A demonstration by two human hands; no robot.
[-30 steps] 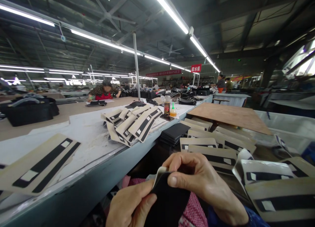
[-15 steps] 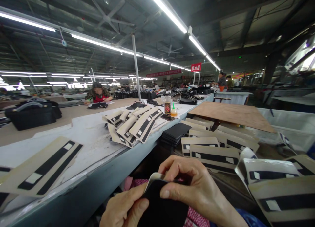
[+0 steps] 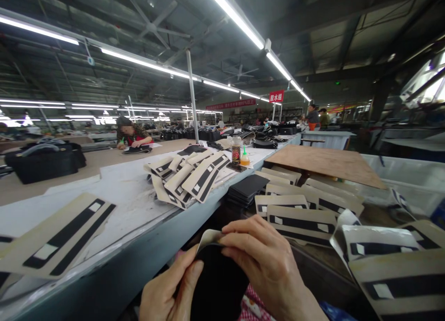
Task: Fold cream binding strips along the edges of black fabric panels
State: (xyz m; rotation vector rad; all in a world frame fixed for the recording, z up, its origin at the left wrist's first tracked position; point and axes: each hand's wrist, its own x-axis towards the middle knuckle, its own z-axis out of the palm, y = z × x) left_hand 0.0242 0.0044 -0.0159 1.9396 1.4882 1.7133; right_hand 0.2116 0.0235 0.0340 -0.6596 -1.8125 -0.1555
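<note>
Between my hands is a black panel [image 3: 217,284] with a cream backing piece that curls up along its top edge. My left hand [image 3: 170,284] pinches the panel's left side between thumb and fingers. The top right corner is gripped by my right hand [image 3: 264,260], its fingertips pressed over the edge. Most of the cream side faces away from me. To the right lie several cream panels with black strips and small white patches [image 3: 301,223]. A stack of black panels [image 3: 246,189] sits just beyond my hands.
On the white bench [image 3: 128,195] lies a pile of cream panels [image 3: 187,177], with a single panel [image 3: 66,237] nearer on the left. A glue bottle with a green tip [image 3: 245,157] stands beside a dark jar [image 3: 236,153]. A wooden board [image 3: 327,163] lies at right; a person [image 3: 134,138] sits across.
My right hand has shifted its grip, its thumb going from the panel's black face to the top edge. The panel has moved slightly left and up. The person across has leaned their head down.
</note>
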